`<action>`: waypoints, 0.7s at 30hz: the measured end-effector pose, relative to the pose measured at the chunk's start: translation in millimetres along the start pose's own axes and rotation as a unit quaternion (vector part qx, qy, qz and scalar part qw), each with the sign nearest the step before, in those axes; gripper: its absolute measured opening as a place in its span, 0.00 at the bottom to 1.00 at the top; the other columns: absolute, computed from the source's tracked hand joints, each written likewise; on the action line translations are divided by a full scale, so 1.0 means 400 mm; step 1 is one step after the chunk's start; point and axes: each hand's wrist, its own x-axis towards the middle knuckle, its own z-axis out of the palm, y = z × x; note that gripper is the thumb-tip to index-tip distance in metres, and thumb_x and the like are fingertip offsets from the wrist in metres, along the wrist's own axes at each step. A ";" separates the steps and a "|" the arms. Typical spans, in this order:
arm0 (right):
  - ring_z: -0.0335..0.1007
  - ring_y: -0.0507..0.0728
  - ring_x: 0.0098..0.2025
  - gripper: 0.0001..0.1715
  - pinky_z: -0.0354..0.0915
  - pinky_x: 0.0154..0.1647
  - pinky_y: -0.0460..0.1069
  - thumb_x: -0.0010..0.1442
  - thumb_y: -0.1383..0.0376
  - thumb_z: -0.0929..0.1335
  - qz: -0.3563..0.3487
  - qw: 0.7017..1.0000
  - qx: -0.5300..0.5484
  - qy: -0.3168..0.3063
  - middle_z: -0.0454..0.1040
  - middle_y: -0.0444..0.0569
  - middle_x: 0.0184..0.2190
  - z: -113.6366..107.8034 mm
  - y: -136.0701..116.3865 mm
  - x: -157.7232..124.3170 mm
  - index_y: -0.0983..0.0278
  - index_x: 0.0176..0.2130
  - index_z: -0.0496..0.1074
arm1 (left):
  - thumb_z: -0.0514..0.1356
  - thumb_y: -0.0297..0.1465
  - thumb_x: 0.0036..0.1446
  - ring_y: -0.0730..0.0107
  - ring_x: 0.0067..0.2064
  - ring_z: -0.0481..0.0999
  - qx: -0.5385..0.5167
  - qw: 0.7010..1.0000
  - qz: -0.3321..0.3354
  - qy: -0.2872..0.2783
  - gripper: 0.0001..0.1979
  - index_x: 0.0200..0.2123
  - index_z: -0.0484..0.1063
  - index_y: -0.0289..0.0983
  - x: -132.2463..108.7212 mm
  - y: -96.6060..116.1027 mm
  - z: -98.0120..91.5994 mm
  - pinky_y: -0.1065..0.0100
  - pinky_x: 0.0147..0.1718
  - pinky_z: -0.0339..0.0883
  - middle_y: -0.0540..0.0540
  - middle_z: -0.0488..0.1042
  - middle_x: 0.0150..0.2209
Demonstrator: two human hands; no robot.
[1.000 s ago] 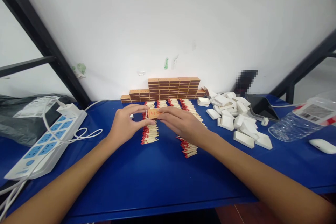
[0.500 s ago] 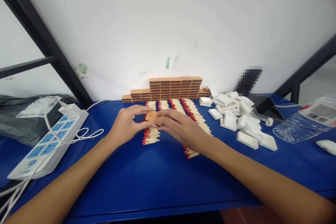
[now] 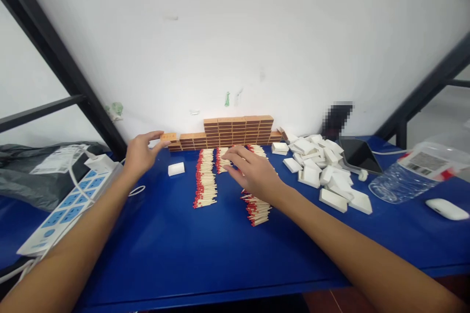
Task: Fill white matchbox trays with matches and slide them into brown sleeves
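Note:
My left hand is closed on an orange-topped matchbox, gripping its left end between thumb and fingers. The box is at the low left end of the stacked matchboxes, which line the wall. Over the rows of red-tipped matches hovers my right hand, its fingers bent and apart from the thumb, with nothing visible in it. It hides part of the middle rows. A single white inner tray lies on the blue table, just below the held box.
White matchbox trays are heaped on the right, beside a dark-screened device. Farther right are a clear plastic container and a white mouse-like object. A power strip with cables and a dark plastic bag occupy the left.
My left hand has carried the matchbox left and back from above the matches to the stack's end. My right hand has let go of it and stays over the matches. The lone tray now shows.

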 end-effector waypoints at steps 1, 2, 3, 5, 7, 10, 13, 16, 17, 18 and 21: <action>0.79 0.58 0.46 0.08 0.75 0.39 0.51 0.75 0.66 0.65 0.004 1.000 -0.010 0.001 0.79 0.56 0.49 0.000 0.007 0.000 0.64 0.52 0.72 | 0.66 0.47 0.61 0.47 0.52 0.82 0.007 1.000 -0.016 -0.020 0.24 0.55 0.82 0.41 0.019 -0.021 0.001 0.54 0.56 0.73 0.41 0.84 0.53; 0.79 0.58 0.45 0.08 0.74 0.38 0.51 0.75 0.67 0.65 0.009 1.000 -0.017 -0.001 0.79 0.55 0.48 0.001 0.013 0.001 0.64 0.50 0.73 | 0.66 0.48 0.61 0.47 0.52 0.82 0.008 0.999 -0.025 -0.030 0.24 0.54 0.82 0.41 0.034 -0.037 0.004 0.54 0.55 0.73 0.41 0.84 0.52; 0.79 0.57 0.44 0.08 0.74 0.38 0.51 0.75 0.67 0.64 0.015 1.000 -0.022 -0.005 0.79 0.55 0.47 0.001 0.019 0.001 0.64 0.49 0.73 | 0.66 0.48 0.60 0.46 0.52 0.82 0.011 0.999 -0.030 -0.033 0.24 0.53 0.83 0.40 0.047 -0.049 0.008 0.53 0.55 0.73 0.40 0.84 0.51; 0.78 0.57 0.44 0.08 0.72 0.38 0.51 0.76 0.67 0.64 0.027 0.999 -0.029 -0.017 0.79 0.55 0.47 0.000 0.028 0.002 0.64 0.47 0.73 | 0.67 0.48 0.59 0.45 0.52 0.82 0.012 0.998 -0.034 -0.047 0.24 0.51 0.84 0.39 0.064 -0.059 0.019 0.53 0.54 0.72 0.39 0.85 0.48; 0.78 0.57 0.44 0.09 0.71 0.38 0.50 0.76 0.67 0.63 0.042 0.998 -0.035 -0.034 0.79 0.55 0.47 -0.002 0.036 0.002 0.64 0.47 0.74 | 0.68 0.46 0.58 0.46 0.51 0.83 0.011 0.997 -0.035 -0.060 0.23 0.50 0.84 0.39 0.073 -0.060 0.031 0.54 0.53 0.72 0.39 0.85 0.46; 0.77 0.56 0.43 0.12 0.68 0.37 0.50 0.77 0.66 0.62 0.059 0.996 -0.046 -0.056 0.79 0.54 0.47 -0.007 0.047 0.002 0.64 0.46 0.75 | 0.68 0.47 0.58 0.48 0.48 0.84 0.011 0.997 -0.044 -0.066 0.23 0.51 0.83 0.38 0.075 -0.055 0.050 0.56 0.51 0.73 0.39 0.86 0.44; 0.77 0.56 0.42 0.14 0.65 0.34 0.49 0.77 0.66 0.62 0.082 0.992 -0.062 -0.076 0.79 0.54 0.47 -0.011 0.058 0.002 0.65 0.46 0.76 | 0.69 0.47 0.58 0.48 0.47 0.85 0.016 0.996 -0.049 -0.067 0.24 0.52 0.82 0.38 0.069 -0.055 0.068 0.55 0.52 0.73 0.39 0.86 0.43; 0.77 0.55 0.41 0.15 0.63 0.34 0.49 0.77 0.65 0.62 0.116 0.984 -0.083 -0.104 0.79 0.53 0.48 -0.018 0.076 0.005 0.64 0.47 0.77 | 0.68 0.47 0.58 0.50 0.47 0.85 0.025 0.996 -0.051 -0.069 0.24 0.51 0.81 0.37 0.062 -0.054 0.080 0.56 0.52 0.74 0.38 0.86 0.44; 0.77 0.55 0.41 0.15 0.62 0.34 0.49 0.77 0.64 0.62 0.134 0.980 -0.094 -0.115 0.79 0.52 0.48 -0.022 0.086 0.007 0.63 0.47 0.77 | 0.68 0.47 0.58 0.50 0.48 0.85 0.030 0.996 -0.052 -0.070 0.24 0.52 0.81 0.37 0.061 -0.053 0.082 0.56 0.52 0.74 0.38 0.86 0.45; 0.77 0.56 0.42 0.14 0.62 0.35 0.50 0.77 0.63 0.62 0.155 0.974 -0.107 -0.125 0.80 0.51 0.47 -0.027 0.100 0.008 0.63 0.47 0.77 | 0.68 0.47 0.59 0.50 0.49 0.85 0.035 0.995 -0.052 -0.072 0.24 0.52 0.81 0.37 0.060 -0.050 0.082 0.56 0.52 0.73 0.38 0.86 0.45; 0.76 0.59 0.44 0.15 0.62 0.38 0.51 0.76 0.62 0.63 0.228 0.954 -0.151 -0.125 0.80 0.52 0.46 -0.054 0.159 0.005 0.62 0.45 0.78 | 0.66 0.48 0.60 0.48 0.52 0.84 0.058 0.994 -0.050 -0.079 0.25 0.53 0.80 0.38 0.062 -0.035 0.073 0.56 0.53 0.73 0.38 0.86 0.46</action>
